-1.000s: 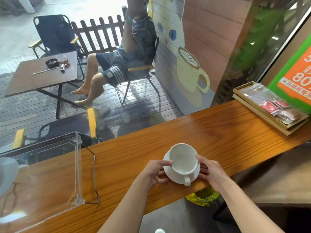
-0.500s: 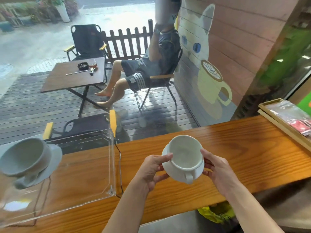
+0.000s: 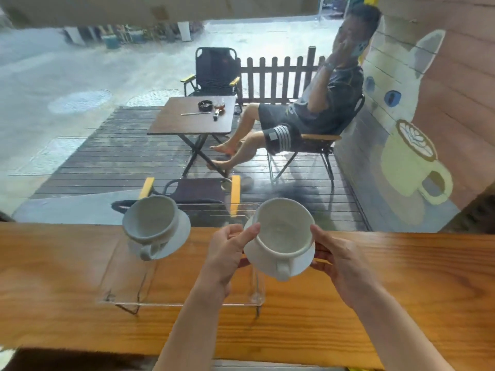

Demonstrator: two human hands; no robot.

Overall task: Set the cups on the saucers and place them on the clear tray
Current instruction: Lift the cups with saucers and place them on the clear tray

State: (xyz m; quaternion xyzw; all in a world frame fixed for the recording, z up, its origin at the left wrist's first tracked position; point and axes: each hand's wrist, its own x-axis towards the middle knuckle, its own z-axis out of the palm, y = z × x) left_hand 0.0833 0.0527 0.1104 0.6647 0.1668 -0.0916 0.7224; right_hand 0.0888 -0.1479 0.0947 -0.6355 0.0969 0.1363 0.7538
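A white cup point(image 3: 284, 231) sits on a white saucer point(image 3: 304, 262), handle toward me, held in the air over the right end of the clear tray point(image 3: 187, 303). My left hand point(image 3: 230, 250) grips the saucer's left rim with the thumb at the cup's lip. On the other side my right hand point(image 3: 340, 258) holds the saucer's right rim. A second white cup point(image 3: 151, 219) on its own saucer point(image 3: 178, 241) stands in the tray's far left part, handle toward me.
The tray lies on a long wooden counter point(image 3: 401, 285) that runs along a window. Outside are a deck, a small table point(image 3: 192, 116), folding chairs and a seated person point(image 3: 308, 113). A painted cat-and-cup wall point(image 3: 407, 145) is at the right.
Both hands lifted the cup and saucer off the counter and carried them left, over the tray's right end. My view swung left, bringing the tray and the other cup to the centre.
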